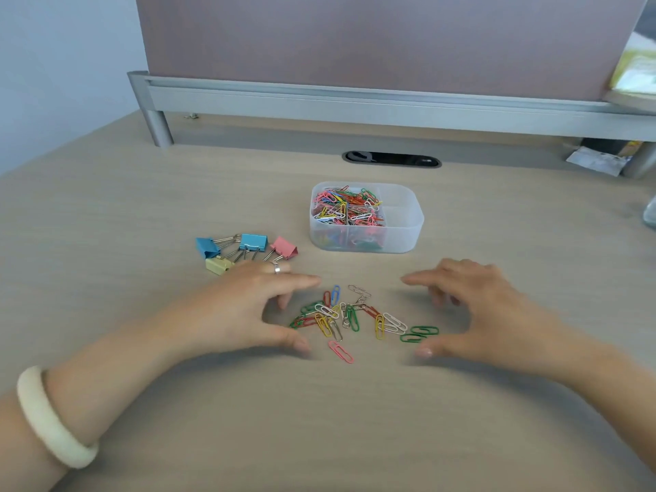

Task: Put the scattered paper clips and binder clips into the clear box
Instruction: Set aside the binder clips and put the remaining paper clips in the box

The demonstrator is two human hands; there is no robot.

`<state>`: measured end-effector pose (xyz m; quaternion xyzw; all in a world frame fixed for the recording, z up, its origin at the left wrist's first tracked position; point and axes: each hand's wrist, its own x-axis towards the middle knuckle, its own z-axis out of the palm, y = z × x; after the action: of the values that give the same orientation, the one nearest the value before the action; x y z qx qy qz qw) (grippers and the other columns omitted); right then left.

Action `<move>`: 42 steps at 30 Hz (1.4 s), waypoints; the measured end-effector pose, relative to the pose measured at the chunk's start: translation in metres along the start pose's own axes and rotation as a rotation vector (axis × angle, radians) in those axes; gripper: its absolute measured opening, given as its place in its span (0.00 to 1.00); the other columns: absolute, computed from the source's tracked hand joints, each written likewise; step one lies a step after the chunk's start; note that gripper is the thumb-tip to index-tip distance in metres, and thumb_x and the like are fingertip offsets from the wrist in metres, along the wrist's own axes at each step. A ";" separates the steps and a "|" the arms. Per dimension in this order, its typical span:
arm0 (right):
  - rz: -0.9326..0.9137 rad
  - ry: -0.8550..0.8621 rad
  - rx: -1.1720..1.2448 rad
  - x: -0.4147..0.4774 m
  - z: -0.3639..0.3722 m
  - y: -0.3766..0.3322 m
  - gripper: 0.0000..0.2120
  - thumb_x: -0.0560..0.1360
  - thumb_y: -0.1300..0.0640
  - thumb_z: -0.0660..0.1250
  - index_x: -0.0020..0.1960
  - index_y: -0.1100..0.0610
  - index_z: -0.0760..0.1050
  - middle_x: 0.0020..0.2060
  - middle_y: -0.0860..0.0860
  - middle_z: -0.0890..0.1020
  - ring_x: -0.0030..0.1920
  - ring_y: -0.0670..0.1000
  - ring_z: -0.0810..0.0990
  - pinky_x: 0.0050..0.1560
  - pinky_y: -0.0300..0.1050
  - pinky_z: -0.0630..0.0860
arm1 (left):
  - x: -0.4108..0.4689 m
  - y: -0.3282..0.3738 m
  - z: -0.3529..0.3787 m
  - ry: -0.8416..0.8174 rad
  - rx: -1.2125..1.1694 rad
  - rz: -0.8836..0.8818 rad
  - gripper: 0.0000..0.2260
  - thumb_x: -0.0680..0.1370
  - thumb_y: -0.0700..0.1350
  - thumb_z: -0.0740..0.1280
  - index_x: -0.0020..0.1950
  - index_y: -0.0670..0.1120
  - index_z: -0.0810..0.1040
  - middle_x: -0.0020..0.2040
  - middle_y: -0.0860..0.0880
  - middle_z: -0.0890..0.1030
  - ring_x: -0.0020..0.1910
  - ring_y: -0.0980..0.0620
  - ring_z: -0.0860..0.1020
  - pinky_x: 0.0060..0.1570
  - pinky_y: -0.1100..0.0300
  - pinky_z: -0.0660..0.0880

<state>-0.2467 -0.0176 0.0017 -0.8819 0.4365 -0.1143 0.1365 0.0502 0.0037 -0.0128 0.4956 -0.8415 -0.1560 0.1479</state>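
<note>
Clear plastic box (408, 229) beyond the fingers (301, 280) already holds many clips. Paper clips (349, 319) lie between the released, empty left hand (245, 307) and right hand (477, 307), binder clips (245, 248) just past the left fingers.

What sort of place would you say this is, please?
Probably an office workstation: a desk with a cable slot set into it, a fabric divider panel on a metal frame behind, and loose paper clips and binder clips.

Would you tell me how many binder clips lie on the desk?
4, clustered left of the clear box: two blue clips, a pink clip, a yellow clip beside the left hand, which may hide more.
</note>
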 end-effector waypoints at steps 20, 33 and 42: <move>-0.002 -0.010 -0.161 0.016 0.031 -0.023 0.50 0.52 0.21 0.54 0.69 0.42 0.60 0.46 0.42 0.65 0.51 0.44 0.65 0.56 0.39 0.59 | 0.012 0.012 0.010 -0.064 0.144 -0.042 0.45 0.54 0.79 0.56 0.68 0.63 0.60 0.44 0.63 0.66 0.47 0.62 0.66 0.49 0.62 0.69; -0.129 0.050 0.242 0.048 0.031 -0.021 0.17 0.65 0.41 0.68 0.50 0.47 0.80 0.41 0.44 0.74 0.41 0.42 0.73 0.42 0.38 0.73 | 0.035 0.010 0.013 0.016 0.019 0.065 0.14 0.69 0.64 0.60 0.48 0.58 0.73 0.40 0.60 0.69 0.40 0.63 0.69 0.39 0.62 0.72; -0.019 -0.071 0.272 0.059 0.020 -0.024 0.07 0.68 0.54 0.73 0.44 0.47 0.77 0.38 0.44 0.74 0.40 0.45 0.75 0.41 0.36 0.72 | 0.042 0.012 0.013 0.001 -0.009 0.055 0.07 0.71 0.56 0.62 0.45 0.56 0.75 0.39 0.59 0.70 0.39 0.63 0.70 0.37 0.70 0.66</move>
<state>-0.1880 -0.0481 -0.0039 -0.8629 0.4035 -0.1424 0.2690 0.0164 -0.0261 -0.0162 0.4716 -0.8540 -0.1556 0.1549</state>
